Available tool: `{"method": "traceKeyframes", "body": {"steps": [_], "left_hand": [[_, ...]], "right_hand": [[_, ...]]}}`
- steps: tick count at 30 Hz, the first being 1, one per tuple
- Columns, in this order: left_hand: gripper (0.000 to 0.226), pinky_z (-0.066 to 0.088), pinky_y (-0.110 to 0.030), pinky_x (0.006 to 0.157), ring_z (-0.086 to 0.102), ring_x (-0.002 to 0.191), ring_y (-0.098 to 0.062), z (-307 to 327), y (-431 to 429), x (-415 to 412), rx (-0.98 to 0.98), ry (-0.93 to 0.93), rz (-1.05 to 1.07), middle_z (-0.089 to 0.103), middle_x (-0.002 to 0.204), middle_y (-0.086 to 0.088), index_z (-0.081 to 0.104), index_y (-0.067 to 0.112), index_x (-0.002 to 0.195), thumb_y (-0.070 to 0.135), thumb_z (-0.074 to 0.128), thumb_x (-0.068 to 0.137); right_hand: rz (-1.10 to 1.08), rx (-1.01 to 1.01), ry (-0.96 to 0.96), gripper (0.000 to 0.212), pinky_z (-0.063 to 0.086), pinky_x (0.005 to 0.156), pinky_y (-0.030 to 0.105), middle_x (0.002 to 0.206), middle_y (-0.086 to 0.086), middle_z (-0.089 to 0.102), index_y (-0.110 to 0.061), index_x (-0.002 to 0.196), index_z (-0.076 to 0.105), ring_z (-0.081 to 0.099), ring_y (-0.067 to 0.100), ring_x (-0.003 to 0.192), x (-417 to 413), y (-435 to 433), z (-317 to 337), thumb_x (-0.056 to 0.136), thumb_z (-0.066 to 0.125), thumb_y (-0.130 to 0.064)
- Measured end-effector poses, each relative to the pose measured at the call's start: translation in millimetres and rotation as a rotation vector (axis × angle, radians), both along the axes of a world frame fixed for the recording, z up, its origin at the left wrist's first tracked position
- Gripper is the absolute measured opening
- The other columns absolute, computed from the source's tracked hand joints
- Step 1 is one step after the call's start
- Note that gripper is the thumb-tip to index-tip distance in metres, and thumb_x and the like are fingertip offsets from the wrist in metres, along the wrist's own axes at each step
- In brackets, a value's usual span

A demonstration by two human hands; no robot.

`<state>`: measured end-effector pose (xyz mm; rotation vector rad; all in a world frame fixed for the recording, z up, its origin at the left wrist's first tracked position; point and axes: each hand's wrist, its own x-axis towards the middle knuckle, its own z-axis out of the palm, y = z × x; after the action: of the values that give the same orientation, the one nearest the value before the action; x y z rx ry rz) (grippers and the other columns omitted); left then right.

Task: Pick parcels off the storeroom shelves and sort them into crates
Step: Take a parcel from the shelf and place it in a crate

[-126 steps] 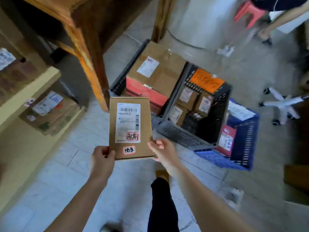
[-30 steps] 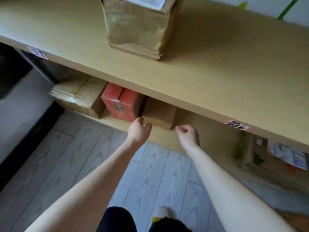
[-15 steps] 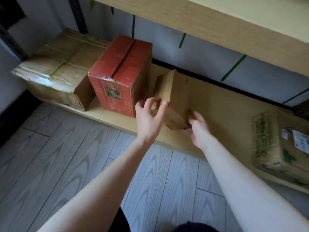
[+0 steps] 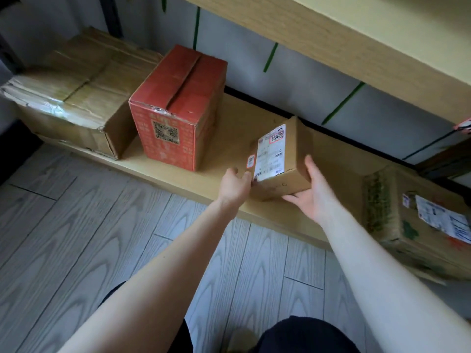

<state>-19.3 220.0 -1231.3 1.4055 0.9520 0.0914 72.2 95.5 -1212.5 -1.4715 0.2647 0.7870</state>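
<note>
A small brown cardboard parcel (image 4: 288,159) with a white shipping label and a pink sticker on its left face sits tilted over the front of the bottom shelf (image 4: 229,123). My left hand (image 4: 233,186) grips its left lower corner. My right hand (image 4: 309,193) cups its right side and underside, fingers spread along the cardboard. No crates are in view.
On the same shelf stand a red carton (image 4: 178,108) with a QR code and a large taped brown carton (image 4: 74,90) to the left. A printed brown box (image 4: 418,220) with a label lies at the right. An upper shelf board (image 4: 356,34) overhangs; grey plank floor below.
The parcel stood on edge beside the red carton half a second ago; both hands have now pulled it right and forward and turned its labelled face toward me.
</note>
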Motion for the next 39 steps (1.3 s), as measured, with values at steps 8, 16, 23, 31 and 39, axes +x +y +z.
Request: {"method": "traceKeyframes", "body": {"steps": [8, 16, 23, 31, 39], "left_hand": [[0.024, 0.036, -0.014, 0.05, 0.047, 0.05, -0.004, -11, -4, -8, -0.176, -0.178, 0.04, 0.056, 0.062, 0.006, 0.049, 0.019, 0.064, 0.014, 0.053, 0.087], [0.011, 0.039, -0.018, 0.054, 0.054, 0.065, -0.005, 4, -22, -6, -0.066, -0.207, 0.075, 0.06, 0.077, 0.005, 0.051, 0.018, 0.082, 0.024, 0.059, 0.085], [0.018, 0.045, -0.029, 0.073, 0.056, 0.08, -0.016, 54, -109, 16, -0.039, -0.206, -0.094, 0.06, 0.088, -0.002, 0.051, 0.016, 0.081, 0.031, 0.061, 0.082], [0.036, 0.049, -0.041, 0.09, 0.058, 0.095, -0.026, 116, -239, 9, -0.16, -0.144, -0.549, 0.062, 0.107, -0.013, 0.053, 0.007, 0.103, 0.035, 0.064, 0.083], [0.043, 0.046, -0.046, 0.096, 0.058, 0.108, -0.03, 160, -309, -1, -0.158, -0.223, -0.804, 0.062, 0.116, -0.012, 0.052, 0.006, 0.113, 0.035, 0.064, 0.083]], "right_hand": [[-0.176, 0.275, 0.11, 0.029, 0.049, 0.08, 0.043, 0.107, 0.011, 0.066, -0.013, 0.112, 0.058, 0.06, 0.025, 0.102, -21, -25, -13, 0.096, 0.036, -0.023], [-0.156, -0.001, -0.055, 0.034, 0.043, 0.097, 0.038, 0.12, 0.005, 0.063, -0.021, 0.122, 0.055, 0.056, 0.021, 0.114, -30, -44, 0, 0.095, 0.042, -0.037], [-0.341, -0.082, -0.179, 0.028, 0.043, 0.101, 0.037, 0.121, 0.002, 0.065, -0.022, 0.108, 0.063, 0.058, 0.015, 0.112, -52, -141, 38, 0.087, 0.057, -0.04], [-0.726, -0.246, -0.175, 0.027, 0.049, 0.094, 0.042, 0.109, 0.008, 0.069, -0.016, 0.102, 0.064, 0.064, 0.024, 0.1, -107, -282, 108, 0.083, 0.062, -0.035], [-0.954, -0.196, -0.213, 0.028, 0.051, 0.09, 0.041, 0.107, 0.012, 0.069, -0.008, 0.108, 0.063, 0.067, 0.025, 0.094, -157, -340, 152, 0.09, 0.054, -0.028]]}}
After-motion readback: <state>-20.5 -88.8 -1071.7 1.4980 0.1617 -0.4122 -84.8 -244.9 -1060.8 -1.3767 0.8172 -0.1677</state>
